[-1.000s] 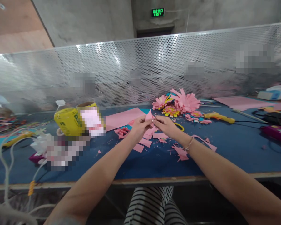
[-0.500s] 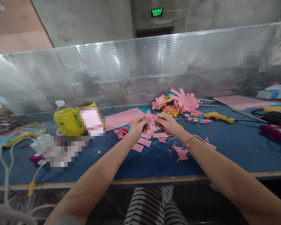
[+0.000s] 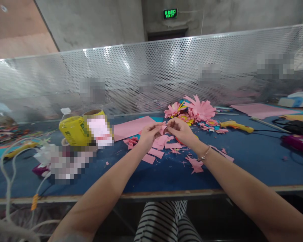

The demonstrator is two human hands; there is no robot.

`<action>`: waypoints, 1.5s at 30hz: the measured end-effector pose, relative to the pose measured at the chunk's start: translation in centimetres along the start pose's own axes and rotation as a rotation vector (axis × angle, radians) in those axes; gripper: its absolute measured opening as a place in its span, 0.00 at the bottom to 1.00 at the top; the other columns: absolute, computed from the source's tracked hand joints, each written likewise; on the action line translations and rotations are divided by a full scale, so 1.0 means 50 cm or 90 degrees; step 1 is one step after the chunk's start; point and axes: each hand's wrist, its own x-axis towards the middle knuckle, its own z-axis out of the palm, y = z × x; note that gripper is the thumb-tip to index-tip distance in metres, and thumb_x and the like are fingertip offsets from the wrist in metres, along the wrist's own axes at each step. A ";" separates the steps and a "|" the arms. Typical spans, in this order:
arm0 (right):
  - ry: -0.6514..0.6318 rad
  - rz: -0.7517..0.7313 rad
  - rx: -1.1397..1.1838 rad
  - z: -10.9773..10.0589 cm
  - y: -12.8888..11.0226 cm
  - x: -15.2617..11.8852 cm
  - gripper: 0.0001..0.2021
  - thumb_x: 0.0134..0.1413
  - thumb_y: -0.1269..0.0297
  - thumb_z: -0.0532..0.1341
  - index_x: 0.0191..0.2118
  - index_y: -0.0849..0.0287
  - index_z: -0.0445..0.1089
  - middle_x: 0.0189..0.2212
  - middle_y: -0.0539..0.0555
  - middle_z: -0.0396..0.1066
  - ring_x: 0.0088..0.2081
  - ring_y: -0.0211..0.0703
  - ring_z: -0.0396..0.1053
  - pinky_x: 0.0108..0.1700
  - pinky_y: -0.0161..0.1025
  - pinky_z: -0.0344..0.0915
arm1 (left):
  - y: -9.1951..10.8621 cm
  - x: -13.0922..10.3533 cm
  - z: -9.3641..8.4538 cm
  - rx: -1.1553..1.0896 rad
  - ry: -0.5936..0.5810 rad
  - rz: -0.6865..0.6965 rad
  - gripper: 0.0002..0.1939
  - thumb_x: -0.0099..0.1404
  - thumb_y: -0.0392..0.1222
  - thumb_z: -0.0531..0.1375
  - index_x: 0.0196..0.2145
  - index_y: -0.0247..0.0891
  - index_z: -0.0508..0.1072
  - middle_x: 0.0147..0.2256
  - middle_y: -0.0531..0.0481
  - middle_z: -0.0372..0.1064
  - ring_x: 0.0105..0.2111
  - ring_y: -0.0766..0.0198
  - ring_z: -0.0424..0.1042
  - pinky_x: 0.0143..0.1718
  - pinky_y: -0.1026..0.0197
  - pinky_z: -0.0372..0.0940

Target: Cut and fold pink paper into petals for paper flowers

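Pink paper (image 3: 163, 129): pinching with left hand (image 3: 149, 132) and right hand (image 3: 179, 129), well apart from bottle (image 3: 66, 113) of unclear contents.

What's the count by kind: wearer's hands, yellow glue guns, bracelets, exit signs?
Hands: 2 (left hand, right hand)
Yellow glue guns: 2 (left-side glue gun, right-side glue gun)
Bracelets: 1 (bracelet on the right wrist)
Exit signs: 1 (green exit sign)
Total: 6
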 end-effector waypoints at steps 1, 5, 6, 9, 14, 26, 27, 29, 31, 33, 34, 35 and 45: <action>0.006 -0.013 -0.011 0.000 0.001 0.000 0.06 0.44 0.65 0.56 0.30 0.58 0.60 0.26 0.50 0.62 0.28 0.35 0.63 0.31 0.36 0.64 | 0.000 0.000 0.000 0.022 -0.003 0.009 0.10 0.48 0.35 0.58 0.31 0.34 0.71 0.23 0.51 0.68 0.24 0.71 0.66 0.32 0.63 0.63; 0.023 -0.037 -0.031 -0.001 0.009 0.003 0.05 0.44 0.65 0.56 0.31 0.59 0.62 0.27 0.51 0.62 0.29 0.36 0.63 0.32 0.37 0.64 | 0.002 -0.002 0.001 0.056 -0.010 0.032 0.13 0.48 0.32 0.57 0.34 0.34 0.69 0.18 0.55 0.65 0.19 0.72 0.64 0.28 0.64 0.62; 0.021 -0.034 -0.029 -0.001 0.010 0.004 0.05 0.45 0.65 0.56 0.31 0.59 0.62 0.27 0.51 0.63 0.29 0.36 0.64 0.33 0.37 0.64 | 0.002 -0.002 0.001 0.053 -0.005 0.036 0.13 0.48 0.32 0.57 0.35 0.35 0.68 0.18 0.55 0.65 0.19 0.72 0.64 0.27 0.64 0.62; 0.014 -0.020 -0.005 -0.001 0.011 0.005 0.05 0.44 0.66 0.56 0.31 0.59 0.63 0.27 0.51 0.65 0.30 0.37 0.65 0.35 0.39 0.65 | 0.003 -0.002 0.001 0.045 0.011 0.036 0.14 0.49 0.34 0.58 0.36 0.36 0.67 0.20 0.54 0.66 0.20 0.71 0.66 0.27 0.64 0.63; 0.015 0.002 0.055 0.001 0.012 0.008 0.06 0.41 0.67 0.58 0.30 0.59 0.62 0.27 0.51 0.65 0.30 0.37 0.66 0.34 0.38 0.66 | -0.003 0.001 -0.002 0.033 0.009 0.035 0.15 0.49 0.37 0.59 0.36 0.36 0.66 0.22 0.53 0.67 0.23 0.70 0.68 0.29 0.64 0.63; 0.021 0.015 0.074 0.006 0.006 0.006 0.09 0.40 0.65 0.60 0.31 0.59 0.61 0.26 0.50 0.65 0.28 0.35 0.66 0.32 0.37 0.66 | 0.000 -0.001 0.004 0.020 0.038 -0.009 0.15 0.49 0.37 0.60 0.37 0.35 0.67 0.24 0.52 0.68 0.23 0.71 0.67 0.28 0.64 0.63; 0.024 0.016 0.072 0.007 0.007 0.006 0.09 0.40 0.65 0.60 0.31 0.59 0.61 0.26 0.50 0.65 0.28 0.35 0.66 0.31 0.36 0.66 | 0.002 -0.002 0.005 0.010 0.038 -0.020 0.14 0.49 0.37 0.60 0.36 0.34 0.67 0.24 0.52 0.68 0.22 0.71 0.67 0.27 0.65 0.63; 0.030 0.018 0.069 0.007 0.007 0.006 0.09 0.40 0.65 0.60 0.31 0.59 0.62 0.26 0.50 0.65 0.27 0.34 0.65 0.30 0.35 0.65 | 0.004 -0.002 0.007 -0.014 0.037 -0.042 0.13 0.49 0.35 0.59 0.35 0.34 0.68 0.23 0.52 0.68 0.22 0.71 0.67 0.27 0.66 0.63; 0.033 0.021 0.075 0.008 0.007 0.006 0.08 0.40 0.65 0.60 0.31 0.59 0.62 0.26 0.50 0.65 0.27 0.34 0.65 0.30 0.35 0.65 | 0.005 -0.002 0.007 -0.037 0.036 -0.065 0.11 0.49 0.34 0.59 0.33 0.33 0.69 0.24 0.51 0.69 0.22 0.71 0.68 0.26 0.67 0.63; 0.035 0.029 0.078 0.008 0.007 0.006 0.08 0.41 0.65 0.59 0.31 0.59 0.62 0.26 0.50 0.65 0.27 0.34 0.65 0.29 0.34 0.65 | 0.005 -0.002 0.007 -0.054 0.035 -0.086 0.09 0.50 0.33 0.59 0.32 0.32 0.70 0.25 0.51 0.69 0.22 0.71 0.68 0.27 0.68 0.64; 0.036 0.033 0.079 0.007 0.007 0.005 0.08 0.41 0.65 0.59 0.31 0.59 0.62 0.26 0.50 0.65 0.27 0.34 0.65 0.29 0.34 0.65 | 0.005 -0.002 0.007 -0.061 0.036 -0.097 0.08 0.50 0.32 0.58 0.31 0.32 0.70 0.25 0.50 0.70 0.23 0.71 0.68 0.27 0.68 0.64; 0.037 0.037 0.081 0.007 0.007 0.005 0.08 0.40 0.65 0.60 0.31 0.59 0.62 0.26 0.50 0.65 0.27 0.34 0.65 0.29 0.34 0.65 | 0.004 -0.003 0.007 -0.068 0.038 -0.106 0.07 0.50 0.32 0.58 0.31 0.32 0.70 0.25 0.50 0.70 0.23 0.71 0.69 0.27 0.68 0.64; 0.041 0.053 0.116 0.010 0.017 0.006 0.08 0.39 0.66 0.60 0.30 0.59 0.63 0.25 0.49 0.65 0.27 0.33 0.65 0.29 0.34 0.64 | 0.004 0.000 0.007 -0.134 0.088 -0.168 0.04 0.51 0.28 0.57 0.26 0.30 0.71 0.23 0.50 0.69 0.24 0.73 0.68 0.30 0.71 0.65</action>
